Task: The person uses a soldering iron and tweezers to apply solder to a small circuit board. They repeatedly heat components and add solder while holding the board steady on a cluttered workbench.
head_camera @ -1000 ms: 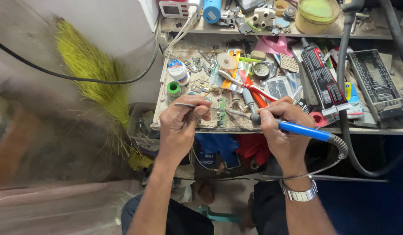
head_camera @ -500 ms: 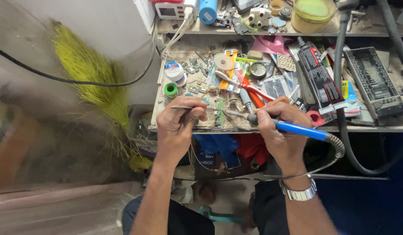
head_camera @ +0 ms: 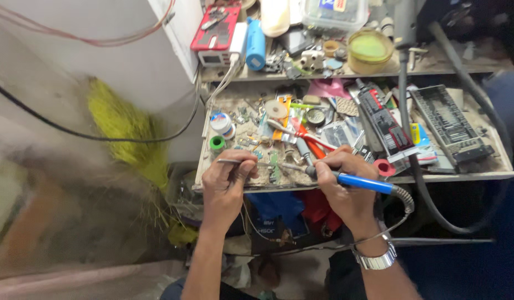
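Fingers of the left hand are being pinched on tweezers, soldering iron being gripped by the right hand at the tabletop edge; tip should be kept steady on the small green board.

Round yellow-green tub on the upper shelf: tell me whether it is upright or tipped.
Upright. The round yellow-green tub stands on its base on the upper shelf, its flat top facing the camera.

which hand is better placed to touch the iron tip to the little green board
Right. The right hand already grips the blue soldering iron, its tip aimed at the green board. The left hand is occupied pinching tweezers.
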